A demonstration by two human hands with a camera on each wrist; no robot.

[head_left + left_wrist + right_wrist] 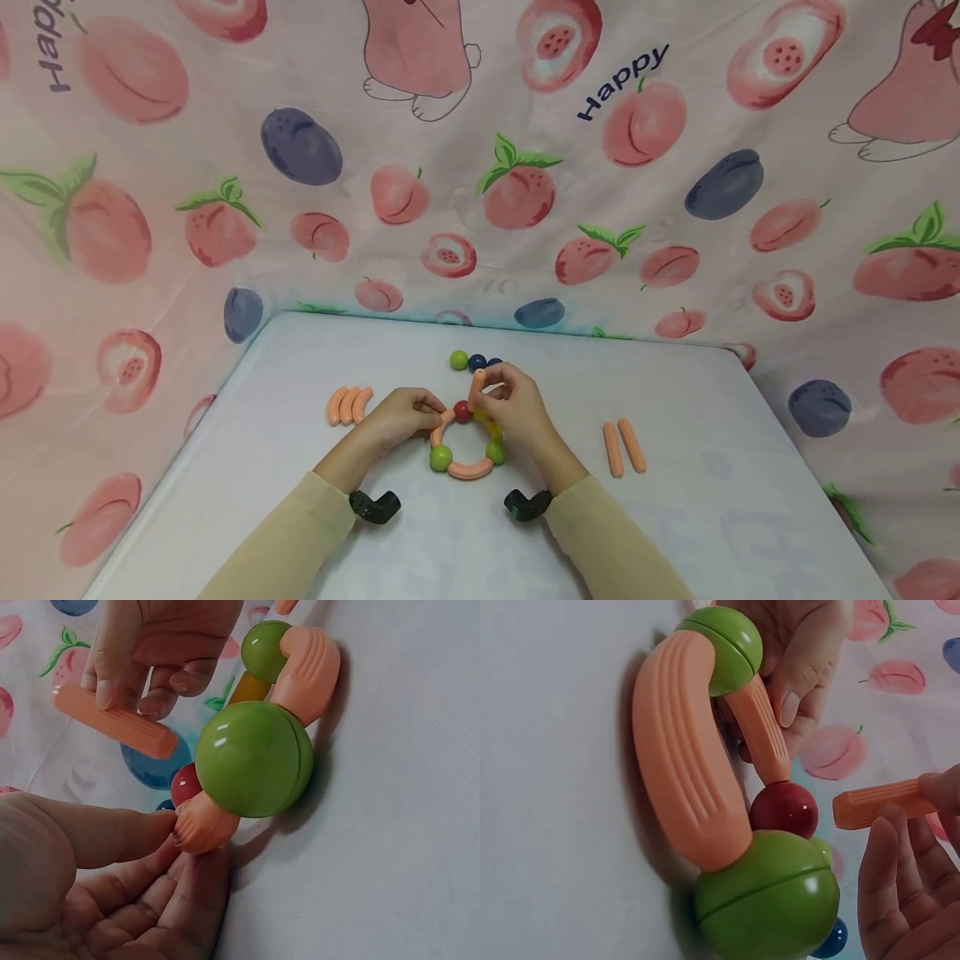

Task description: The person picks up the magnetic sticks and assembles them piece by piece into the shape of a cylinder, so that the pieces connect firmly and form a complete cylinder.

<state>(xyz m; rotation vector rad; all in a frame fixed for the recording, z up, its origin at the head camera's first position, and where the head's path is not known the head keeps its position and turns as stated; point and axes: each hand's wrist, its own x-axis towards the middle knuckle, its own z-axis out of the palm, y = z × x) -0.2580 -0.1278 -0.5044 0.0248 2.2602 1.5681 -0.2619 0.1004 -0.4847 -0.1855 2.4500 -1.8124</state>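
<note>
A ring of toy pieces lies on the table: a green ball (441, 457) at its near left, another green ball (496, 452) at its near right, and a red ball (462, 411) at the far side. Between the green balls runs a curved orange rod (469, 471); a yellow piece (493, 427) forms the right side. My left hand (403, 417) pinches the left curved orange rod (204, 825) between thumb and fingers, beside the red ball. Just above the red ball, my right hand (521, 408) pinches a straight orange rod (877, 802), held nearly upright in the head view.
Several curved orange rods (346, 406) lie side by side to the left. Two straight orange rods (613, 450) rest at the right. Behind the ring are a loose green ball (459, 360) and dark blue balls (477, 362). A fruit-print cloth (480, 292) hangs behind the white table (720, 517).
</note>
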